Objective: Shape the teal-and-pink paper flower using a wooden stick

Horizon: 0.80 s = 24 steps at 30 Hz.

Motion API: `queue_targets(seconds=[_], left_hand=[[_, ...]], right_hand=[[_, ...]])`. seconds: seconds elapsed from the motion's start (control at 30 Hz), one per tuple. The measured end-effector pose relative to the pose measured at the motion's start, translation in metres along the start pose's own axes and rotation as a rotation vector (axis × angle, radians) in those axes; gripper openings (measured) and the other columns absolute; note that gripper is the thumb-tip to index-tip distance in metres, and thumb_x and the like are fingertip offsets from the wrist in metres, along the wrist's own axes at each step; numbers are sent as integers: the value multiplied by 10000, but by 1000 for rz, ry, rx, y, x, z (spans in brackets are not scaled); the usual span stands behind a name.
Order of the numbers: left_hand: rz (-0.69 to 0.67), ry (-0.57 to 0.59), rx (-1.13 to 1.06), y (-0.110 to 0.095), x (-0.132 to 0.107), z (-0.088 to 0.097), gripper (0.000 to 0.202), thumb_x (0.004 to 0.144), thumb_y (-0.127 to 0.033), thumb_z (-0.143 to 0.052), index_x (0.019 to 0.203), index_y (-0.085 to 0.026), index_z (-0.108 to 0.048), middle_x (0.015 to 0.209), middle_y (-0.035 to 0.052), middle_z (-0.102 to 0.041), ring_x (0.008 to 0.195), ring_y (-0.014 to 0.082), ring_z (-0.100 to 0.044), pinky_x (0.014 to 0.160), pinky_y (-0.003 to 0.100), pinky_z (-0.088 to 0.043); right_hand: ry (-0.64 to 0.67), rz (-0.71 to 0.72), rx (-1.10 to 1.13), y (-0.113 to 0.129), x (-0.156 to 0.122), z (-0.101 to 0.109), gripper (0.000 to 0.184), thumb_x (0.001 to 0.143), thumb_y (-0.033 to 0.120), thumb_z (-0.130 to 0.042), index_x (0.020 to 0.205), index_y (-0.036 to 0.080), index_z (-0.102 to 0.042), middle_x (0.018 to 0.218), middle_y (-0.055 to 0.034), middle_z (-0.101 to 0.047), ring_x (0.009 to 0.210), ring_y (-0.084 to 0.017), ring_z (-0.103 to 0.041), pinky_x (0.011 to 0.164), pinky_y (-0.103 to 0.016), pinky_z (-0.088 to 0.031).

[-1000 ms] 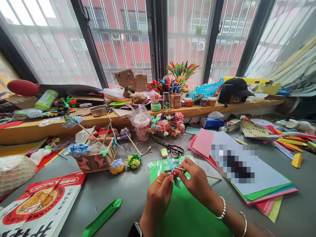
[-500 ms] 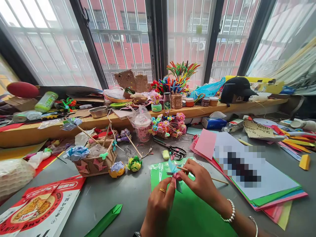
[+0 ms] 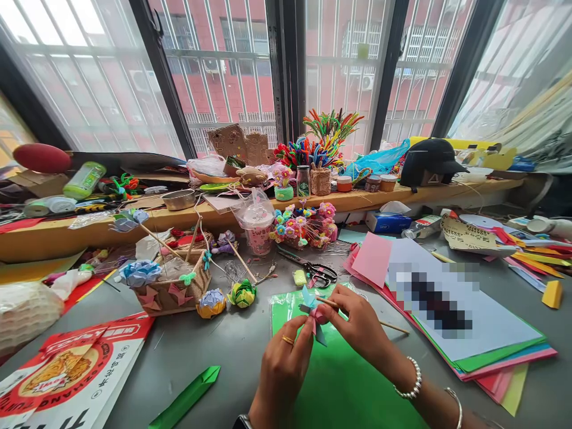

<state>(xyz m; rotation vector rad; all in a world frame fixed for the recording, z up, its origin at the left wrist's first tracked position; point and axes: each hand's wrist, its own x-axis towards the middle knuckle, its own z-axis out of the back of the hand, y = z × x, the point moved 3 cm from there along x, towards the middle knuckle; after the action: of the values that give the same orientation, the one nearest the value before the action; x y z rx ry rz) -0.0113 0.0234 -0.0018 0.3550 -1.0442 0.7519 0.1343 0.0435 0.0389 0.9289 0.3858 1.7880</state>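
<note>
Both my hands meet low in the middle of the view, over a green paper sheet (image 3: 339, 381) on the grey table. My left hand (image 3: 286, 360), with a gold ring, pinches a small blue and pink folded paper pinwheel (image 3: 313, 310). My right hand (image 3: 357, 325), with bead bracelets at the wrist, is closed on the thin wooden stick (image 3: 388, 325) that runs out to the right from the pinwheel. Black scissors (image 3: 319, 273) lie just beyond my hands.
A stack of coloured paper (image 3: 469, 333) lies to the right. A small basket with paper flowers (image 3: 172, 286) and a folded green strip (image 3: 187, 396) are to the left. A wooden shelf (image 3: 223, 217) crowded with craft items runs under the windows.
My hands shifted slightly and the pinwheel turned between my fingers. The view rose a little. Nothing was let go.
</note>
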Motion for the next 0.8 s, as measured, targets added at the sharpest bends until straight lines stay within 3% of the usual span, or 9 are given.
queue_targets(seconds=[0.13,0.2,0.33,0.53,0.8], left_hand=[[260,93,-325,7,11,3,127,817,-129,-515,853,-191,-620,795,30,-670,722,135,-638,664,211,-506],[442,205,-516,12,16,3,105,810,-157,-528,807,-199,-624,776,13,-674,728,134,-634,619,192,-500],[739,311,-779,21,18,3,99,774,-237,-572,736,-191,-650,729,14,-665,685,151,-612,593,215,-481],[944,349,-1029,27,14,-3,116,707,-270,-621,673,-168,-663,690,15,-602,680,158,-556,610,230,-436],[1043,402,-1126,26,14,-5,193,671,-353,-641,652,-161,-648,665,-4,-556,655,146,-501,624,234,-403]], right_hand=[[-5,48,4,-2,-3,5,279,832,362,-539,632,179,-603,642,9,-525,584,-124,-522,528,-220,-393],[-7,82,47,-3,-4,10,200,817,351,-565,739,173,-613,695,-4,-544,613,-129,-533,537,-219,-416],[25,237,95,-3,-9,15,174,838,273,-534,947,188,-639,827,-48,-572,732,-153,-577,630,-246,-468],[153,461,-18,2,-13,14,237,842,187,-503,1045,210,-622,864,-59,-614,685,-141,-587,580,-235,-455],[230,455,-4,8,-16,14,308,753,124,-547,1037,222,-613,856,-43,-622,701,-148,-582,592,-237,-439]])
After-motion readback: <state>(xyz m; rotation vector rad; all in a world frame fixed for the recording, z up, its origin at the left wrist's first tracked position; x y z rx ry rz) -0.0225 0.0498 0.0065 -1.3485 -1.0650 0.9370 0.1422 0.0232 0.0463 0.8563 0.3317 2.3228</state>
